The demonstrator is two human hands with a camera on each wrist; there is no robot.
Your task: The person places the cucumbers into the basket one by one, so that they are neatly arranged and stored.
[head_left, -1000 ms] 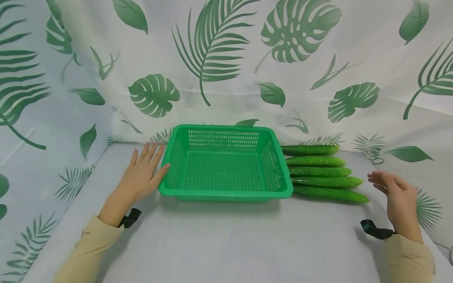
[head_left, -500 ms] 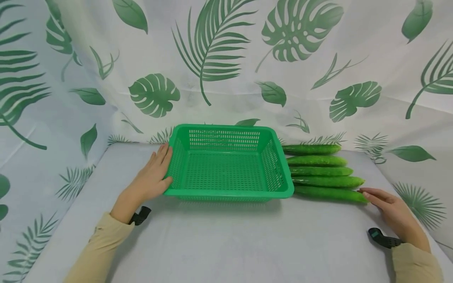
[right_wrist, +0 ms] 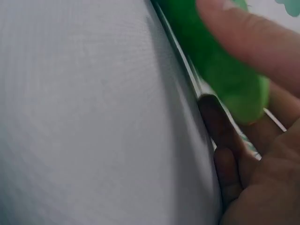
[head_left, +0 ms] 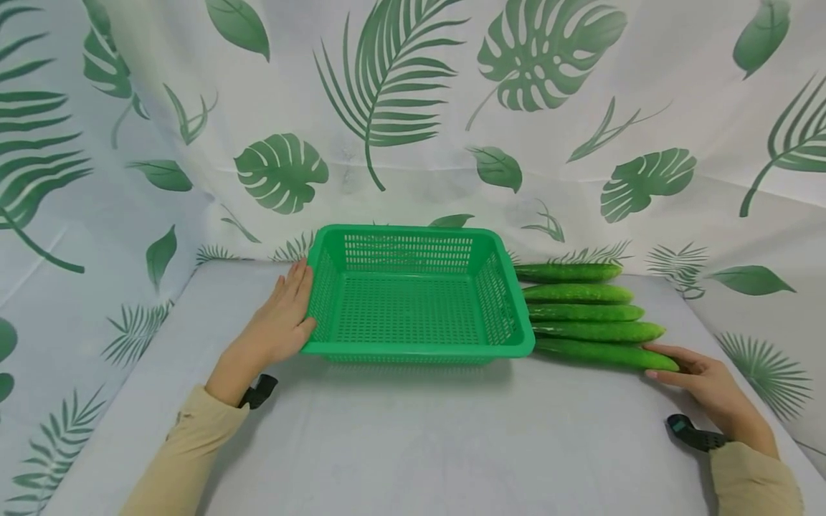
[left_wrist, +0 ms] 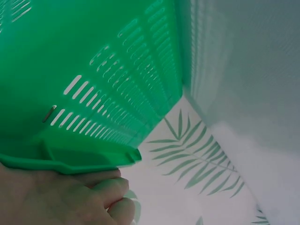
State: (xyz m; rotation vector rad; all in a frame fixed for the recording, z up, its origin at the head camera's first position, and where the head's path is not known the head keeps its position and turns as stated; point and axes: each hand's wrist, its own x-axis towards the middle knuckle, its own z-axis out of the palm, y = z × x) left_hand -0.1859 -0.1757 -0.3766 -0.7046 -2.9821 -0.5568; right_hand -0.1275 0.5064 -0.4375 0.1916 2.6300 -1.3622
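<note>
Since a second earlier, both hands had moved inward: the left hand (head_left: 274,333) had come against the left rim of the green basket (head_left: 419,350), and the right hand (head_left: 710,383) had reached the tip of the front cucumber (head_left: 603,353). That cucumber lay toward the right edge of the tabletop (head_left: 413,437), its left end out of sight at the basket's near right corner; four more cucumbers (head_left: 596,330) lay behind it. The right grip was partly closed round the tip, thumb on the near side, fingers on the far side; how firmly could not be told. The left grip lay flat, fingers nearly straight. Taking hold of the front cucumber seemed the step in hand; lifting it would likely call for a firmer pinch, being held at one end.
</note>
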